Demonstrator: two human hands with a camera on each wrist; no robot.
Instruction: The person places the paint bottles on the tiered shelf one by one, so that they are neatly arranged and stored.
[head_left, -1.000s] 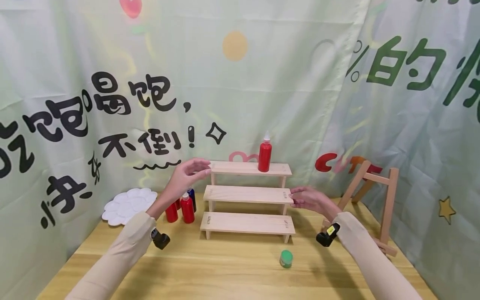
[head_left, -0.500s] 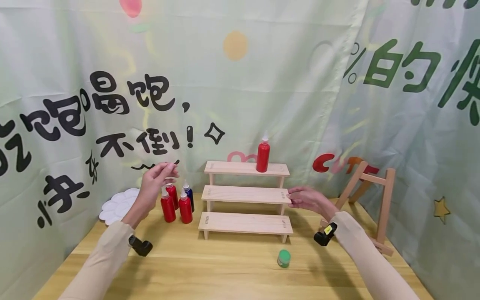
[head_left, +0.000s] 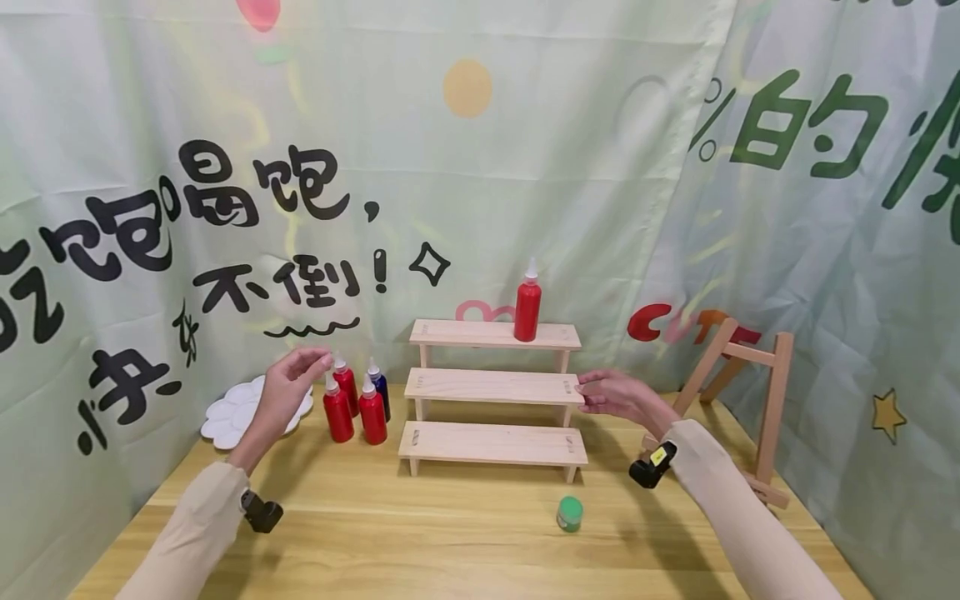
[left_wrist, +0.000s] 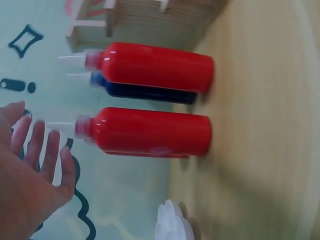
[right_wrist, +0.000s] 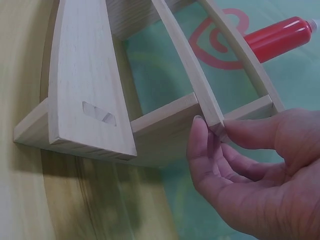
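Observation:
My right hand (head_left: 626,398) pinches the right end of the middle shelf of a three-step wooden display rack (head_left: 491,386), thumb above and fingers below in the right wrist view. My left hand (head_left: 281,392) is at the left, its relaxed fingers by the clear nozzle of the nearest red squeeze bottle (left_wrist: 155,131); I cannot tell if they touch it. Beside it stand another red bottle (head_left: 372,415), a third behind (head_left: 344,383), and a blue squeeze bottle (head_left: 381,390), all upright on the table. One more red bottle (head_left: 528,311) stands on the top shelf.
A white flower-shaped palette (head_left: 232,412) lies behind my left hand. In front of the rack sits a small green-lidded jar (head_left: 570,514). A wooden easel (head_left: 772,408) stands at the right, near my right forearm. Printed cloth (head_left: 562,125) hangs behind the wooden table (head_left: 420,542).
My left hand has left the rack's top left end and moved left and down to the red bottles. My right hand keeps its place on the middle shelf.

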